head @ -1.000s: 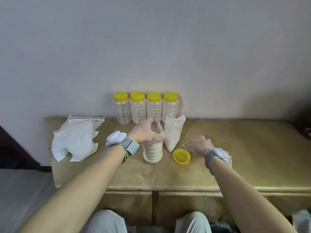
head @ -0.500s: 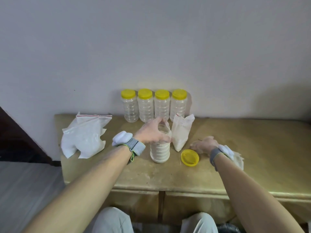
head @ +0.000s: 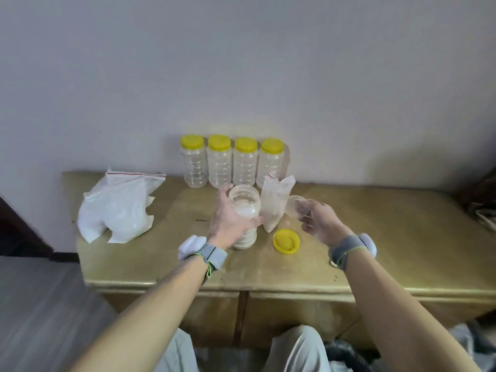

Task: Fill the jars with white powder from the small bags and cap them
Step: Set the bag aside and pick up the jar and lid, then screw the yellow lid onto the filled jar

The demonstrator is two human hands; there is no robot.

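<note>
An uncapped clear jar [head: 245, 202], mostly full of white powder, stands at the middle of the tan table [head: 389, 237]. My left hand [head: 229, 221] grips its side. To its right, my right hand [head: 318, 220] holds a clear round inner lid [head: 293, 206] raised above the table. The jar's yellow cap [head: 286, 240] lies upside down on the table between my hands. A small bag [head: 275, 202] with powder stands upright against the jar's right side.
Several empty jars with yellow caps [head: 232, 163] line the wall behind. A large zip bag of white powder [head: 118, 208] lies at the table's left end. Dark objects [head: 483, 202] sit at the far right edge.
My right hand rose from the table beside the yellow cap and now holds a clear lid up near the small bag. My left hand stayed on the jar.
</note>
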